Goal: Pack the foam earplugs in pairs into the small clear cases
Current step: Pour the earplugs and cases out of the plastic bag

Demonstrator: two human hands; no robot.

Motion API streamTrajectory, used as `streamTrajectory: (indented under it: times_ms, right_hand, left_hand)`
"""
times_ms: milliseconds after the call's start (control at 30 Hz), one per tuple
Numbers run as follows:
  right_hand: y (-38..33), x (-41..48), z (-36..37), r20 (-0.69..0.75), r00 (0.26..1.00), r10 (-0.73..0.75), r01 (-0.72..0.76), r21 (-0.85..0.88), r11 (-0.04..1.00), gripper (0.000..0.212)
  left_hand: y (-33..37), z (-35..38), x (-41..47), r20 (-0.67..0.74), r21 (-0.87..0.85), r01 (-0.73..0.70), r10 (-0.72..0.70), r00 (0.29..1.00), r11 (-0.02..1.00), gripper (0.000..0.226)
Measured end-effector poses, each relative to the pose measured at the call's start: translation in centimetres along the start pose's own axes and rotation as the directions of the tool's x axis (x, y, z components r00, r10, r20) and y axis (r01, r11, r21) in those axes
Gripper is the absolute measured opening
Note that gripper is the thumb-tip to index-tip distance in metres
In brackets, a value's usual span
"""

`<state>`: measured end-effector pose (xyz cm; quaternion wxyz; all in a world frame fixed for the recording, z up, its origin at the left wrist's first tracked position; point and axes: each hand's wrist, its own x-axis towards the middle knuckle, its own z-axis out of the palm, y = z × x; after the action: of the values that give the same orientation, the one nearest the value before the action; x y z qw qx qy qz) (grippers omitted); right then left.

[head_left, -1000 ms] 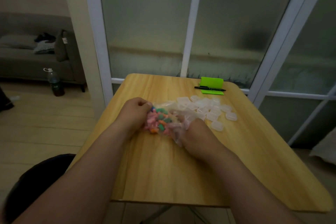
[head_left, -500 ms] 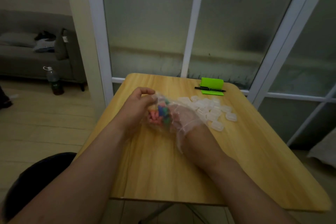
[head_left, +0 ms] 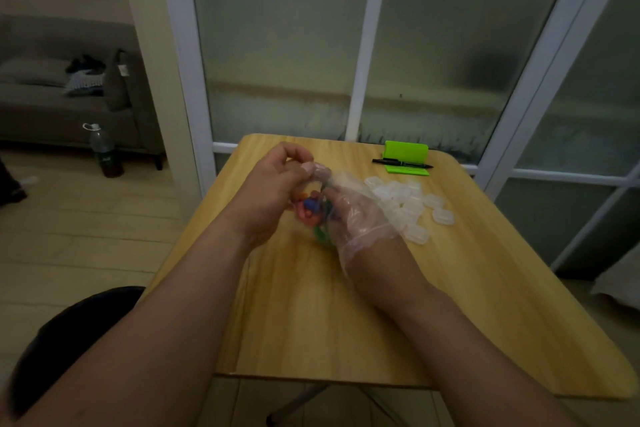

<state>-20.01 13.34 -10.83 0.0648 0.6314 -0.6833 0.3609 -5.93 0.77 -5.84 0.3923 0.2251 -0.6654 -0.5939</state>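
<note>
**State.** The left hand (head_left: 273,191) pinches the top edge of the clear bag (head_left: 337,180), thumb and forefinger closed on the film. The right hand (head_left: 360,215) is inside the bag to the wrist. Its fingers curve among the foam earplugs (head_left: 310,208); whether they grip any cannot be told.

**Change.** One second ago the bag lay on the bench (head_left: 485,305) under both hands. It is now raised, just left of the clear cases (head_left: 412,204), with the right hand inserted.

**Meaning.** Judged stage: extraction of earplugs has begun. No case shows a coloured pair, so packing is not yet started. The cases lie heaped, untouched, beside the right hand.
</note>
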Motion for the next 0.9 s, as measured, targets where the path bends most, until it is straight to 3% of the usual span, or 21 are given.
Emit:
streamTrajectory:
  times_ms: [67,133,167,233,333,400,467,600,733,800,900]
  right_hand:
    - [0.0,0.6,0.2,0.034,0.989,0.143,-0.146,0.156,0.977,0.050]
    - [-0.8,1.4,-0.8,0.183,0.956,0.229,-0.292,0.520,0.803,0.066]
    - [-1.2,1.9,-1.0,0.215,0.943,0.253,-0.331,0.567,0.754,0.073]
    - [-1.7,0.9,-1.2,0.193,0.948,0.254,-0.319,0.559,0.765,0.072]
    - [-0.8,-1.6,-0.8,0.029,0.994,0.101,-0.105,0.249,0.963,0.060]
    - [0.5,-2.2,0.3,0.104,0.993,0.051,-0.061,0.097,0.993,0.045]
    - [0.3,-1.6,0.4,0.188,0.979,0.074,-0.064,-0.061,0.996,0.046]
    - [-1.2,-1.1,-0.4,0.026,0.993,0.118,-0.118,-0.008,0.993,0.067]
    - [0.2,-0.9,0.4,-0.062,0.986,0.158,-0.152,0.079,0.985,0.058]
    - [0.4,-0.2,0.8,-0.030,0.980,0.198,-0.195,0.087,0.977,0.067]
    - [0.7,0.4,1.8,0.019,0.976,0.217,-0.217,0.087,0.972,0.064]
  left_hand:
    - [-0.1,-0.2,0.1,-0.019,-0.001,0.004,-0.004,1.000,1.000,0.022]
    - [-0.5,-0.7,-0.3,-0.030,0.051,0.046,-0.044,0.999,0.998,0.032]
    - [-0.7,-1.0,-0.5,-0.020,0.104,0.079,-0.077,0.997,0.991,0.034]
    - [-1.3,-1.1,-1.1,0.013,0.199,0.124,-0.129,0.992,0.972,0.033]
    - [-1.4,-0.7,-1.5,0.028,0.138,0.133,-0.138,0.990,0.981,0.027]
    - [-1.2,-0.5,-1.5,0.032,0.061,0.136,-0.138,0.990,0.989,0.027]
    - [-1.1,-0.4,-1.3,0.044,0.021,0.129,-0.130,0.991,0.991,0.026]
    - [-1.3,-1.0,-1.0,0.038,0.071,0.154,-0.157,0.987,0.986,0.021]
    - [-2.1,-2.0,-0.9,-0.010,0.156,0.236,-0.237,0.971,0.959,0.021]
    - [-2.4,-2.2,-1.0,-0.013,0.252,0.193,-0.197,0.980,0.948,0.015]
    - [-2.7,-2.2,-1.0,-0.032,0.258,0.151,-0.148,0.988,0.954,0.011]
